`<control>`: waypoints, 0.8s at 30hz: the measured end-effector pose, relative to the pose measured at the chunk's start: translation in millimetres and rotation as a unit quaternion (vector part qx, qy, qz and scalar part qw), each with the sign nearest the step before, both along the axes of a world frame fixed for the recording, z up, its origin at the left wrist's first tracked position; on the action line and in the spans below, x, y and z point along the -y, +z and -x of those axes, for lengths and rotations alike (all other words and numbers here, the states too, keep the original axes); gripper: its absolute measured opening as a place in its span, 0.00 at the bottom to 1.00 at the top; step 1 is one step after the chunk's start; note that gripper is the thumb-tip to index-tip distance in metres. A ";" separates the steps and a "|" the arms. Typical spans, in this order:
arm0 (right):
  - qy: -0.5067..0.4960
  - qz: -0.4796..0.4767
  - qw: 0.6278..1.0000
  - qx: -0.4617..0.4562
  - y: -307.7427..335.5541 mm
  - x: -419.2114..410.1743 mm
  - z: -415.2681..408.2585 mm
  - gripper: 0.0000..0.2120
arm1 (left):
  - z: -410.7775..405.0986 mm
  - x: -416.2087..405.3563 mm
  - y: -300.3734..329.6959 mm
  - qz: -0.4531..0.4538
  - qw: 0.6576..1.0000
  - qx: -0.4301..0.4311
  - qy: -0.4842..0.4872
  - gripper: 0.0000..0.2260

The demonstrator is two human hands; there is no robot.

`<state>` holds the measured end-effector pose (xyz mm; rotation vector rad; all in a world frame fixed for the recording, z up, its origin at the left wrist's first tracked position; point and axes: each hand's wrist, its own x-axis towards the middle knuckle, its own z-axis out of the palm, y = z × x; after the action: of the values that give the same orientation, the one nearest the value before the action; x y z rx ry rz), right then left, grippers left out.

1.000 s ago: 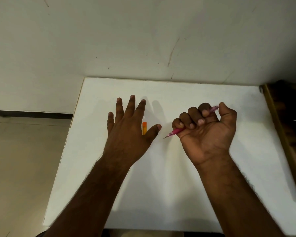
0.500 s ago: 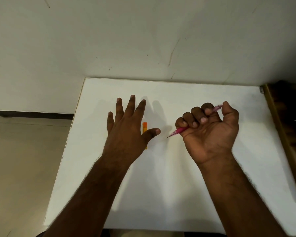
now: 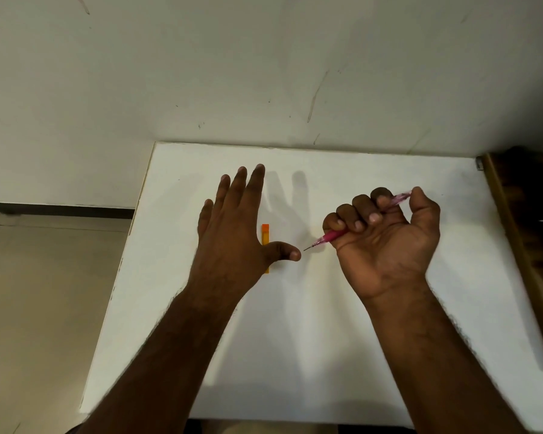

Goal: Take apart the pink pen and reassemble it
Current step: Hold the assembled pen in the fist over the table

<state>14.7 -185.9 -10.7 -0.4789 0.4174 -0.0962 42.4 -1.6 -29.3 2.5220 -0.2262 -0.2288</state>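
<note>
With the right hand point(image 3: 386, 233) clenched around the pink pen point(image 3: 331, 236), its tip pointing toward the orange cap point(image 3: 265, 234) lying under the flat, released left hand point(image 3: 232, 233), recapping seems next, requiring that hand to pick it up.

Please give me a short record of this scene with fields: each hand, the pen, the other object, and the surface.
left hand: open, fingers straight, palm down over the table
right hand: palm up, fingers curled round the pen
pen: pink, tip bare and pointing toward the left hand, back end at the thumb
orange piece: lies on the table, partly hidden by the left thumb; what it is cannot be told
table: white, against a wall
</note>
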 end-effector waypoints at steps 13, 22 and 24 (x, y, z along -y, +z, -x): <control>-0.012 0.000 1.000 -0.002 -0.2 0.9 -0.2 0.20 | 0.5 0.4 2.2 0.005 1.000 0.004 0.001 0.61; -0.012 -0.006 1.000 0.002 0.1 0.7 0.3 0.20 | 0.8 1.7 3.9 -0.008 1.000 -0.004 -0.002 0.60; -0.013 -0.010 1.000 0.003 0.2 0.6 0.3 0.21 | 1.1 2.0 4.0 -0.006 1.000 -0.005 -0.003 0.60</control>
<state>14.4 -186.5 -10.5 -0.4543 0.4176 -0.1185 41.3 -3.5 -25.4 2.5329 -0.2291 -0.2447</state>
